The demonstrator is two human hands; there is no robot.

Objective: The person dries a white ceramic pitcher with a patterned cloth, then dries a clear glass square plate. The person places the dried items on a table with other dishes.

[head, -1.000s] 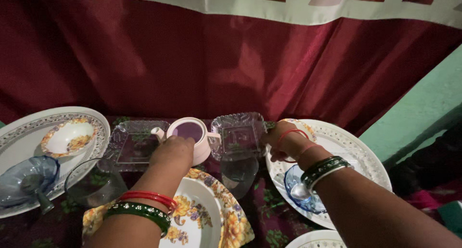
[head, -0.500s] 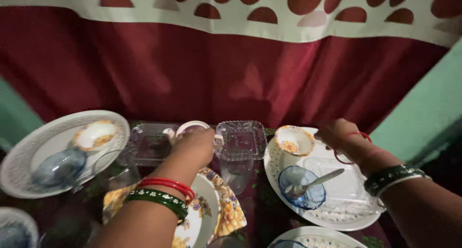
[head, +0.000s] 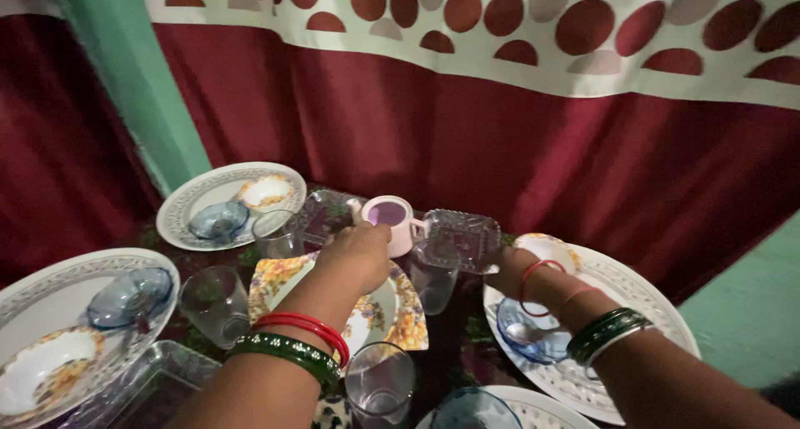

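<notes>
My left hand [head: 358,252] reaches forward, its fingers curled against the near side of a small pink cup [head: 390,214] with side handles. My right hand [head: 515,272] rests knuckles up at the right corner of a clear square glass dish [head: 460,233], fingers curled onto its edge. A glass tumbler [head: 433,277] stands between my two hands, in front of the dish. Under my left wrist lies a square floral plate [head: 404,316]. Both wrists wear red and green bangles.
A round white plate [head: 642,300] on the right holds a blue bowl [head: 523,336] with a spoon and a small floral bowl [head: 547,247]. Two more white plates [head: 208,187] [head: 42,283] lie to the left, with tumblers [head: 215,306] [head: 381,385] around. A red curtain hangs behind.
My right hand has come back left from over the right plate to the glass dish's corner. My left hand has stayed at the pink cup. The view has swung left and pulled back.
</notes>
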